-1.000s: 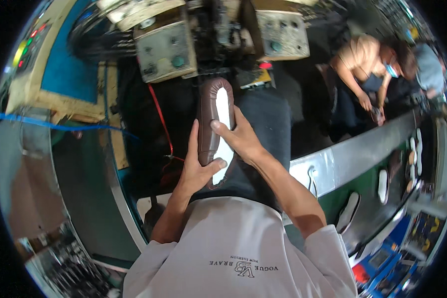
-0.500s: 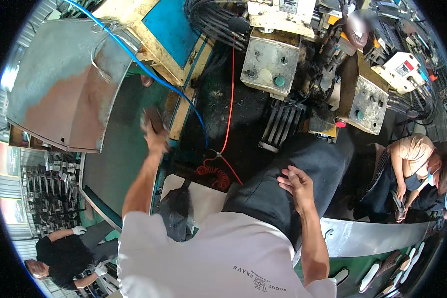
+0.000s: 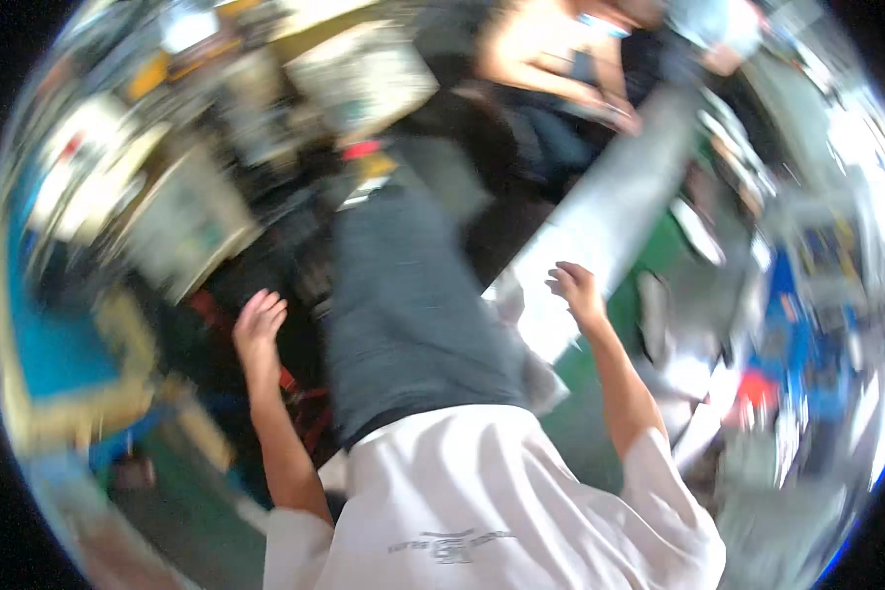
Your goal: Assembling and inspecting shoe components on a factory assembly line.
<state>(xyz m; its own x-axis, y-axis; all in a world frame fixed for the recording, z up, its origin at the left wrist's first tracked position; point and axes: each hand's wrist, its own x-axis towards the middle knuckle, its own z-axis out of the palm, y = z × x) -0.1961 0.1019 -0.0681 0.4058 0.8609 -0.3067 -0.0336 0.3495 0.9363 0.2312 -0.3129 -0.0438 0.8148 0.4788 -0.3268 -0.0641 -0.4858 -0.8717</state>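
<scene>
The left grip (image 3: pixel 259 324), a bare hand, is raised with its fingers loosely bent and pointing away from the body; it holds nothing. Close by, a red hose (image 3: pixel 288 379) shows against dark ground. The right grip (image 3: pixel 577 292) is likewise unclosed and without anything in it, its fingers reaching up and to the left. It hangs in front of the near end of a metal ledge (image 3: pixel 615 202); whether it touches the ledge cannot be told.

The near shoe (image 3: pixel 653 320) lies on the green surface (image 3: pixel 590 405) past the ledge's right edge, to the right of the right grip and apart from it. Its long axis runs roughly away from the person. Beyond it the far shoe (image 3: pixel 698 233), pale sole showing, slants from upper left to lower right. Blur hides which way either toe points.

The ledge stretches obliquely from beside the person's right thigh to a co-worker (image 3: pixel 546 54), whose hands meet at its far end. A strip of green separates the ledge's right edge from the near shoe. The person's dark trousers (image 3: pixel 398 305) fill the gap between the grips. Dark lettering (image 3: pixel 450 544) crosses the front of the white shirt (image 3: pixel 462 462), too smeared to read.
</scene>
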